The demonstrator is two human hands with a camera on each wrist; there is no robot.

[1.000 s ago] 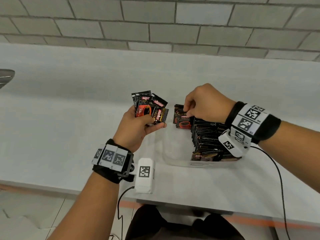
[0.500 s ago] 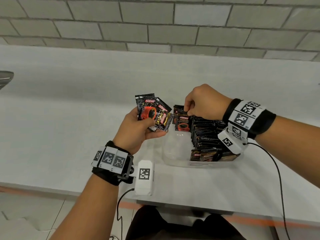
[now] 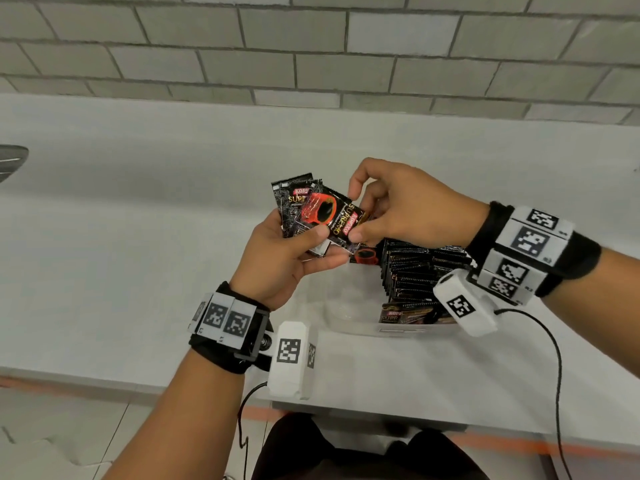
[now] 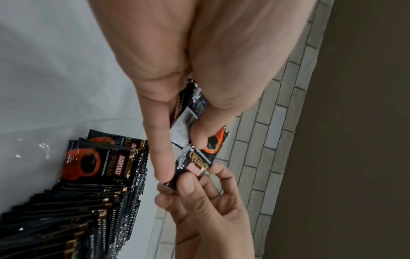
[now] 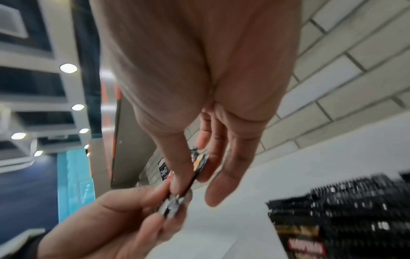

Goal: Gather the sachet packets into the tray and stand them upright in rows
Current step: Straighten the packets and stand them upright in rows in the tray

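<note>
My left hand [image 3: 294, 251] holds a small fan of black coffee sachets [image 3: 294, 206] above the counter, thumb pressed on top. My right hand [image 3: 388, 209] pinches the top sachet [image 3: 329, 220] of that fan between thumb and fingers; the left wrist view shows the same pinch on the top sachet [image 4: 195, 164]. Below the hands, a clear plastic tray [image 3: 346, 323] holds a row of sachets [image 3: 415, 271] standing upright on its right side, also seen as the row of sachets [image 4: 88, 201]. The tray's left part is bare.
The white counter [image 3: 138, 237] runs left to right with a grey brick wall [image 3: 311, 46] behind it. A grey object [image 3: 10, 161] pokes in at the left edge. A cable [image 3: 554, 358] trails from my right wrist over the counter's front edge.
My right hand has left the standing row in the tray and come up left to pinch the top sachet in my left hand. The left hand has shifted slightly right.
</note>
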